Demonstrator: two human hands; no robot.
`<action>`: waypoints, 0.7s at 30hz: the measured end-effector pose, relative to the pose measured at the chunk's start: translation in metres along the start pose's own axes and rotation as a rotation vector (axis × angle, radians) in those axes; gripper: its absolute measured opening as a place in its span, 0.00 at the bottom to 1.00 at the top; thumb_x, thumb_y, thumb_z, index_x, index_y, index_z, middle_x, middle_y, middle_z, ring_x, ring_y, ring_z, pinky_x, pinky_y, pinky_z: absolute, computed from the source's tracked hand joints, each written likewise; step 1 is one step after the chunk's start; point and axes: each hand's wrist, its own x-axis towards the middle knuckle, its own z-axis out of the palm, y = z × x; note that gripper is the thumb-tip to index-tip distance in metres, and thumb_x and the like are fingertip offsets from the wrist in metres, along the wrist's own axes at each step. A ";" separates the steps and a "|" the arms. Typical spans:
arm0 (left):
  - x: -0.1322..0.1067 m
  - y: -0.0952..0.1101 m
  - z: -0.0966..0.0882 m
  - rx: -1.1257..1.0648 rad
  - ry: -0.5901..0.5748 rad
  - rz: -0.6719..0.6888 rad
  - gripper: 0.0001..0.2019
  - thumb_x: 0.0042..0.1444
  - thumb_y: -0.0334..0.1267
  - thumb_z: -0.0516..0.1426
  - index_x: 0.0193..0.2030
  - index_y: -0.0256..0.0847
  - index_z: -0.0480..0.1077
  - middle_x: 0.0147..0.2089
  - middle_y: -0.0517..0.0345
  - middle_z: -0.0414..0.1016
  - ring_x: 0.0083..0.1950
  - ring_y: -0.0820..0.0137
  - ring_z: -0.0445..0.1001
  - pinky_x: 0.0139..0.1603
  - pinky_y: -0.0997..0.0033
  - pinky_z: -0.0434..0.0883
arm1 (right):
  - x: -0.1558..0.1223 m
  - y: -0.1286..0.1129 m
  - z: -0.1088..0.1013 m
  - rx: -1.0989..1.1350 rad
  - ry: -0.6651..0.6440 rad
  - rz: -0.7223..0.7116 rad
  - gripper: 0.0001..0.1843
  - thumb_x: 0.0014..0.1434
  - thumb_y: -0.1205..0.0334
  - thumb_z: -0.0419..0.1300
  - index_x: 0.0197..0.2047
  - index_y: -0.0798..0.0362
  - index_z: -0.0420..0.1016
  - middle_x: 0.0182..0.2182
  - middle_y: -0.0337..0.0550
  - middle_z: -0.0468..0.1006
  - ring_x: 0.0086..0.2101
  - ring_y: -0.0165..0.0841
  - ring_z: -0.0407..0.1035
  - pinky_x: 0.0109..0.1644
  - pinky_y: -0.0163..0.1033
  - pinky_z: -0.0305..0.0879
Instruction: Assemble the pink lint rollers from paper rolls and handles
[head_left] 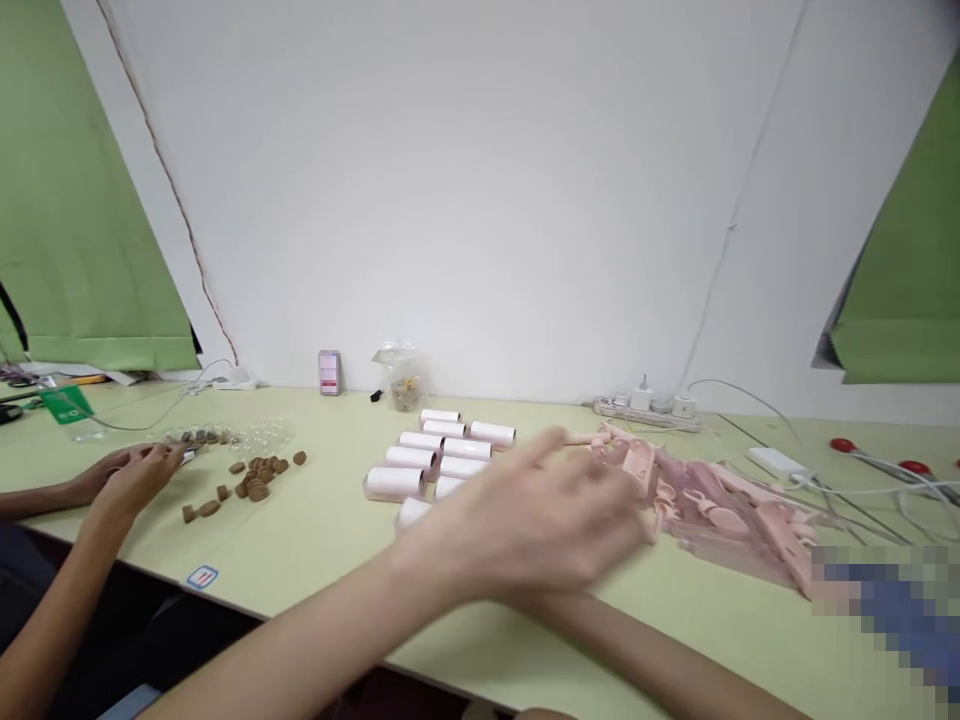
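My left hand [525, 525] hovers low over the pale green table [315, 540], blurred by motion, fingers stretched out toward the right, nothing visible in it. My right forearm [652, 650] runs in from the lower right and passes under the left hand, which hides the right hand. Just behind the hands lie several white paper rolls [442, 458] in rows. To the right, touching distance from my fingers, is a heap of pink plastic parts [712, 500] in clear wrapping.
A co-worker's hands [135, 470] rest at the left beside scattered brown round pieces [255, 478]. Against the wall stand a small pink box [328, 372], a clear bag [403, 382] and a power strip [645, 405] with cables. A white adapter [780, 462] lies far right.
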 end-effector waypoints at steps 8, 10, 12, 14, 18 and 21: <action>-0.039 -0.058 0.068 -0.269 -0.097 -0.328 0.21 0.52 0.40 0.52 0.54 0.44 0.56 0.50 0.52 0.62 0.53 0.63 0.60 0.52 0.61 0.60 | -0.058 0.021 -0.085 -0.050 -0.219 0.184 0.16 0.45 0.69 0.53 0.40 0.50 0.64 0.40 0.45 0.66 0.39 0.38 0.60 0.42 0.43 0.58; -0.042 -0.063 0.101 -0.428 -0.221 -0.400 0.38 0.40 0.47 0.60 0.58 0.41 0.50 0.56 0.47 0.57 0.56 0.57 0.56 0.54 0.59 0.58 | -0.066 0.023 -0.095 -0.003 -0.223 0.276 0.11 0.46 0.63 0.56 0.36 0.50 0.64 0.42 0.45 0.65 0.40 0.39 0.61 0.41 0.42 0.58; -0.037 -0.066 0.127 -0.581 -0.346 -0.438 0.45 0.34 0.49 0.63 0.59 0.41 0.49 0.58 0.46 0.54 0.56 0.55 0.57 0.52 0.60 0.60 | -0.072 0.028 -0.098 0.089 -0.208 0.388 0.12 0.47 0.59 0.57 0.37 0.49 0.63 0.42 0.44 0.67 0.39 0.38 0.62 0.40 0.40 0.59; -0.026 -0.067 0.143 -0.722 -0.364 -0.485 0.42 0.35 0.48 0.63 0.58 0.43 0.51 0.56 0.48 0.57 0.53 0.58 0.61 0.50 0.63 0.62 | -0.076 0.036 -0.097 0.230 -0.171 0.509 0.14 0.49 0.56 0.56 0.40 0.47 0.62 0.39 0.41 0.69 0.37 0.37 0.64 0.38 0.38 0.60; 0.010 -0.069 0.157 -0.901 -0.126 -0.647 0.32 0.43 0.48 0.58 0.54 0.37 0.54 0.47 0.48 0.64 0.48 0.65 0.65 0.47 0.68 0.64 | -0.079 0.055 -0.092 0.716 0.093 0.746 0.23 0.51 0.51 0.54 0.49 0.48 0.57 0.42 0.43 0.70 0.42 0.37 0.64 0.44 0.39 0.59; 0.038 -0.066 0.159 -0.873 -0.153 -0.706 0.24 0.48 0.51 0.51 0.47 0.36 0.60 0.40 0.50 0.66 0.36 0.68 0.70 0.28 0.73 0.69 | -0.075 0.057 -0.089 1.252 0.281 0.881 0.27 0.50 0.52 0.54 0.53 0.48 0.56 0.42 0.43 0.72 0.42 0.36 0.66 0.45 0.39 0.59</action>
